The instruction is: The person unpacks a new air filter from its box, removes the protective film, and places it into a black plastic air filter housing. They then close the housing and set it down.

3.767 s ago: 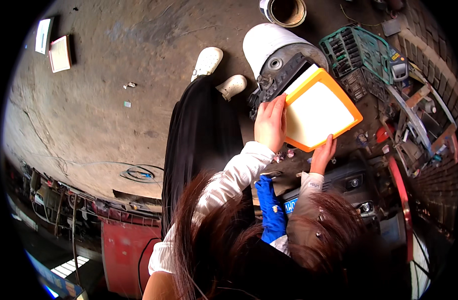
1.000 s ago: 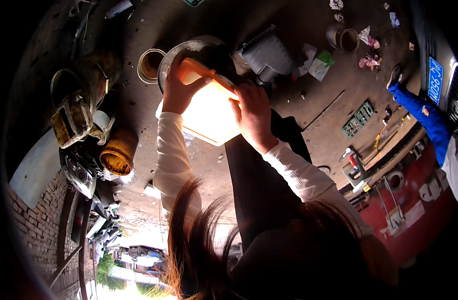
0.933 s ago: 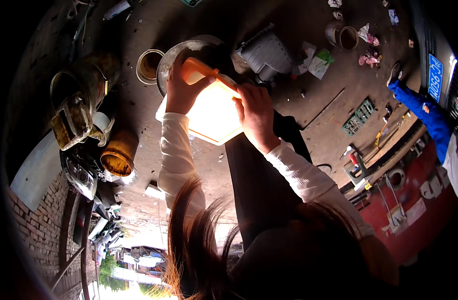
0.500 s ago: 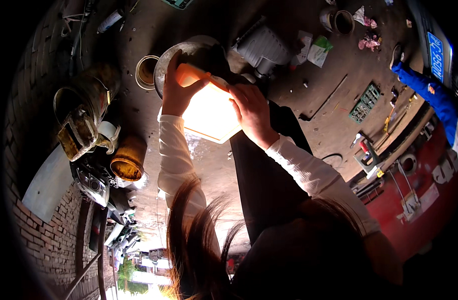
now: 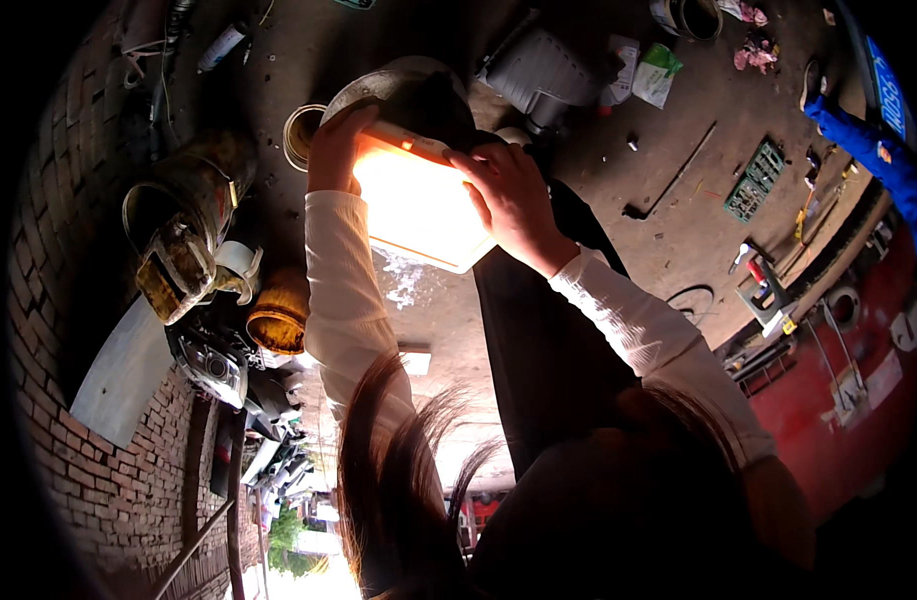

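Note:
Both my hands hold a flat square panel with an orange rim [image 5: 419, 205], its pale face glowing brightly with light behind it. My left hand [image 5: 334, 150] grips its left edge near the top corner. My right hand [image 5: 509, 200] clasps its right edge, fingers spread over the rim. Both arms wear white sleeves. My dark hair hangs into the lower middle of the view.
A round grey metal housing [image 5: 399, 85] lies on the concrete just beyond the panel, a tin can [image 5: 301, 135] beside it. Cans, an orange drum [image 5: 277, 315] and clutter line the brick wall at left. A green grid [image 5: 754, 180], tools and a red machine [image 5: 849, 390] stand at right.
Since 3.8 s ago my view has swung round to a different side of the yard, the panel held up against the light. In the last second it has barely shifted.

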Tool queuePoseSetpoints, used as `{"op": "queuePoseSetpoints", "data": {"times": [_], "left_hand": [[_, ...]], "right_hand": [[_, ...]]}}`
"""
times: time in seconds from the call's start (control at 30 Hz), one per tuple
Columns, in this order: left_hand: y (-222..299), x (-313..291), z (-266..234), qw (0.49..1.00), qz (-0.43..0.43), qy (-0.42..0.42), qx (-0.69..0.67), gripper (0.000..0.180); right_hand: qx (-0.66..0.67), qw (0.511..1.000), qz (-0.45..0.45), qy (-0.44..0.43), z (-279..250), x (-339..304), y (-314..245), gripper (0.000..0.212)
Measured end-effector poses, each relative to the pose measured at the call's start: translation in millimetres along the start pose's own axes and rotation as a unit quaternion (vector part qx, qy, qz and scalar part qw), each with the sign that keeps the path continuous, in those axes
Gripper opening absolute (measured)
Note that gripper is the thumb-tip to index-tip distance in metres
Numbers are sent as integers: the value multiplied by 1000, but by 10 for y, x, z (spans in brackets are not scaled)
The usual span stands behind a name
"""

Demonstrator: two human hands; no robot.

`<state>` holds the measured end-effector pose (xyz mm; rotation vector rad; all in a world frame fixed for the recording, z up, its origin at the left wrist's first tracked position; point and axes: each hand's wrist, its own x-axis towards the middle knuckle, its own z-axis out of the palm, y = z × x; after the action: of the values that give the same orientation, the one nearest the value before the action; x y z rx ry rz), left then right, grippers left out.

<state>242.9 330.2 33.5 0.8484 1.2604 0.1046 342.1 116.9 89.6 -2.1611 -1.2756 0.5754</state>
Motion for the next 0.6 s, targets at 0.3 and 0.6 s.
{"op": "queuePoseSetpoints", "data": {"times": [0.3, 0.6], "left_hand": [[-146, 63, -79, 998, 38, 6, -45, 24], [-97, -41, 7, 967, 146, 87, 191, 40]], "right_hand": [[7, 1000, -10, -3, 33, 34, -42, 42], [49, 972, 217, 80, -212, -467, 137, 60]]}}
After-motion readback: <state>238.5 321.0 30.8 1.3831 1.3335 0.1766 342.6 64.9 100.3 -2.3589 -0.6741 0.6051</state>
